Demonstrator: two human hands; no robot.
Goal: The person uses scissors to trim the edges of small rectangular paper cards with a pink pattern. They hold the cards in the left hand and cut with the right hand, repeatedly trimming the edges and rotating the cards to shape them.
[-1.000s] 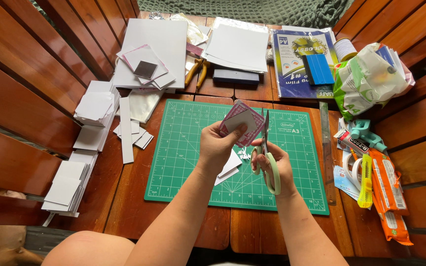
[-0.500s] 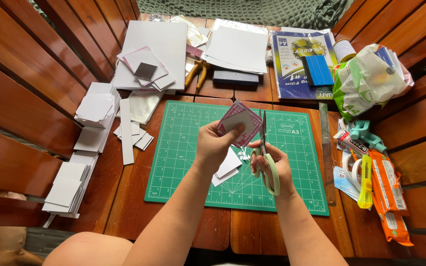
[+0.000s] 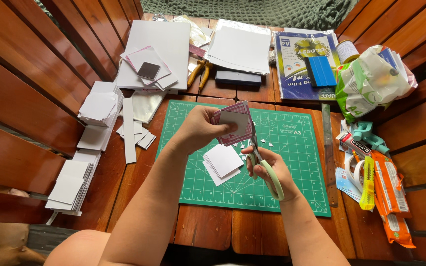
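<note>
- A small square card (image 3: 232, 127), white at the centre with a pink patterned border, is held upright above the green cutting mat (image 3: 292, 162) by the left hand (image 3: 200, 129), whose fingers are closed on the card's left edge.
- Pale green-handled scissors (image 3: 265, 170) are gripped by the right hand (image 3: 269, 167), just below and to the right of the card; the blades point up and meet the card's right edge.
- The two hands are seen close together, the card lying between them and slightly above the right hand.
- A small stack of white squares (image 3: 222, 162) is seen on the mat directly beneath the card, with tiny white offcuts (image 3: 260, 143) scattered beside it.
- Further stacks of white card (image 3: 97, 106) are laid at the left of the wooden bench (image 3: 208, 231).
- A metal ruler (image 3: 328, 152) is laid along the mat's right edge; a yellow utility knife (image 3: 368, 182) lies beyond it.
</note>
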